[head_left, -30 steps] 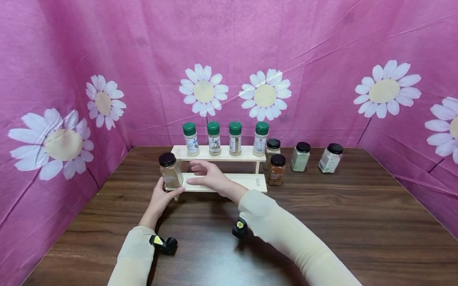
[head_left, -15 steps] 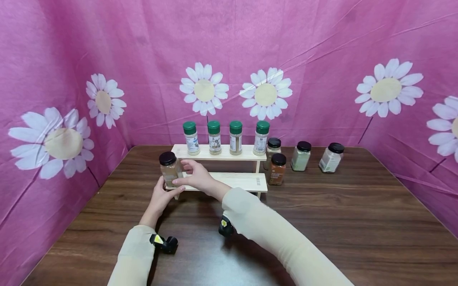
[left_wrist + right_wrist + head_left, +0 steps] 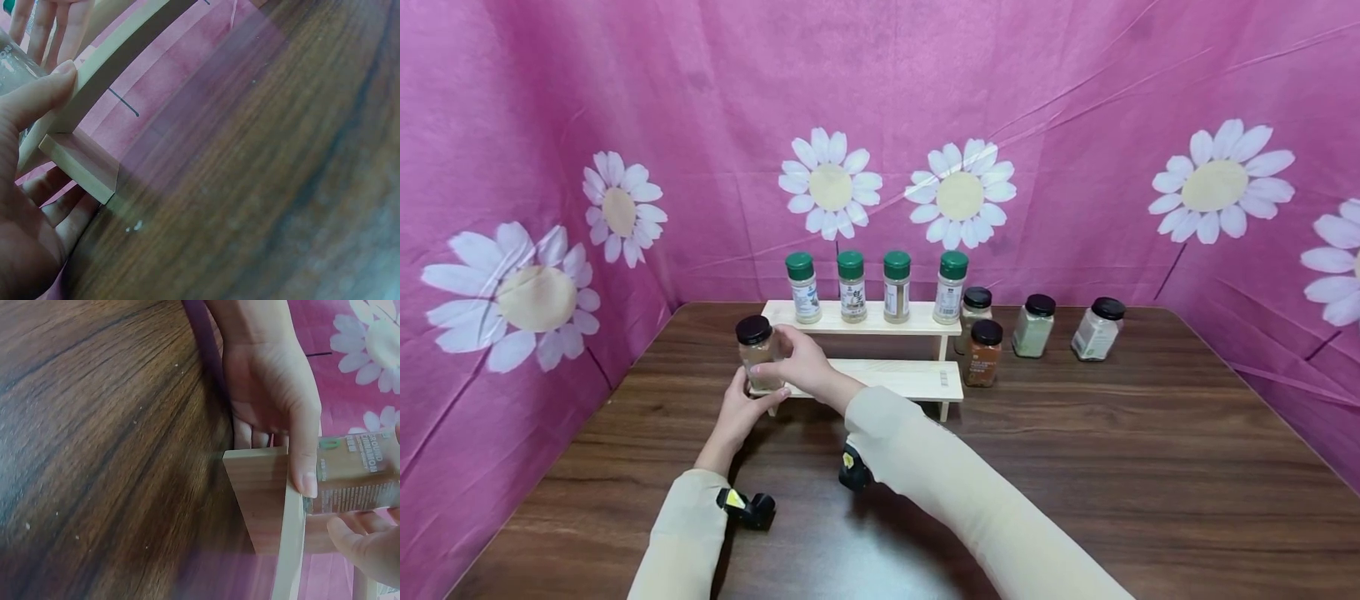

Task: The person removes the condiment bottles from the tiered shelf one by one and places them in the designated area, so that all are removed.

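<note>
A spice jar (image 3: 751, 354) with a black lid and brown contents stands at the left end of the lower tier of a two-tier wooden rack (image 3: 898, 379). In the right wrist view the jar's label (image 3: 353, 465) reads ground cinnamon. My right hand (image 3: 805, 367) grips this jar from its right side, thumb across the front. My left hand (image 3: 733, 421) holds the lower tier's left end. In the left wrist view, the left thumb (image 3: 47, 94) lies on the board's top edge, and the other fingers are underneath, beside the rack's leg (image 3: 84, 165).
Several green-capped shakers (image 3: 853, 287) line the upper tier. Right of the rack stand a jar of orange-red spice (image 3: 982, 358), another jar (image 3: 976, 304) partly behind it, a green jar (image 3: 1033, 329) and a pale jar (image 3: 1098, 332). A pink flowered cloth (image 3: 880, 100) hangs behind the table.
My right hand has moved left from over the lower tier to the cinnamon jar, and its fingers have closed round it. The left hand has stayed on the rack's end.
</note>
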`<state>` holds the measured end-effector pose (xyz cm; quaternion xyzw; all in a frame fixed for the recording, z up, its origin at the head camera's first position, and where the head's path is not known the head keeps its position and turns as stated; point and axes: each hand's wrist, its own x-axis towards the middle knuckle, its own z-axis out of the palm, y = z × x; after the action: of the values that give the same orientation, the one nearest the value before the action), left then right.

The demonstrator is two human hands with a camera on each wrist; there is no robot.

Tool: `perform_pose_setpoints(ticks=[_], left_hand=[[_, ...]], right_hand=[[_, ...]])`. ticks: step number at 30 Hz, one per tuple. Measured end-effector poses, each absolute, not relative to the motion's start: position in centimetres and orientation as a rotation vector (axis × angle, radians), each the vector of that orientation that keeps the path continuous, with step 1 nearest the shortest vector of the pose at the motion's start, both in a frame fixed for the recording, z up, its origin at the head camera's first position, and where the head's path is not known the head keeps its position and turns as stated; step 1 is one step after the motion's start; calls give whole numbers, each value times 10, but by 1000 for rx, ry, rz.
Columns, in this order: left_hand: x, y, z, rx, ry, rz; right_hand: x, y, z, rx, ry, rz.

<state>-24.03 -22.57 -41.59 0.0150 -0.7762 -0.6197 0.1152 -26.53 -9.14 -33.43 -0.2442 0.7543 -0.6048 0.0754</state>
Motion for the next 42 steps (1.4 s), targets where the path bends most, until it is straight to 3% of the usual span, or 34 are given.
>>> perform_pose_setpoints(ticks=[17,42], left_hand=[[-240,-226,-415,56,-2278,-1841],[-239,-226,-416,21,-2249,-1862]], right_hand=[[-265,-98,-330,-498,2271,-1958],[-255,-87,-313,-435,2100,-2098]])
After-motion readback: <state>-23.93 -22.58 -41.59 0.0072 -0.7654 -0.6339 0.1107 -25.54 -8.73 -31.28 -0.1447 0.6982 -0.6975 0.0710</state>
